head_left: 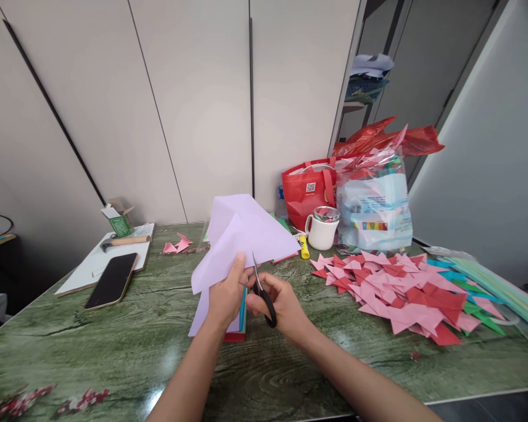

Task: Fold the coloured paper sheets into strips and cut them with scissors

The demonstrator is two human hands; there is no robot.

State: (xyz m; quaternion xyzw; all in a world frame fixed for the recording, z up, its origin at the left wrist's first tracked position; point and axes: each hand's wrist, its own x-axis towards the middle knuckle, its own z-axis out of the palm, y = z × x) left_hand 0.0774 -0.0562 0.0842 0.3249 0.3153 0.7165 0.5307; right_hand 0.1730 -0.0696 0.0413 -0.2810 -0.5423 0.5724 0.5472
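A lilac sheet of paper (pixel 246 225) is raised above the table, creased and bent, its lower edge pinched in my left hand (pixel 229 291). My right hand (pixel 281 302) grips a pair of scissors (pixel 268 303) by their black handles. The blades point up and away from me, against the lower edge of the sheet; whether they are parted I cannot tell. Below my left hand lies a stack of coloured paper (pixel 242 331), with lilac, blue and red edges showing. My hands partly cover it.
Pink and red folded paper pieces (pixel 396 287) are heaped at right. Behind stand a white mug (pixel 323 233), a yellow glue stick (pixel 304 247), a red bag (pixel 305 196) and a filled plastic bag (pixel 374 205). At left lie a phone (pixel 112 281) and a hammer (pixel 129 240).
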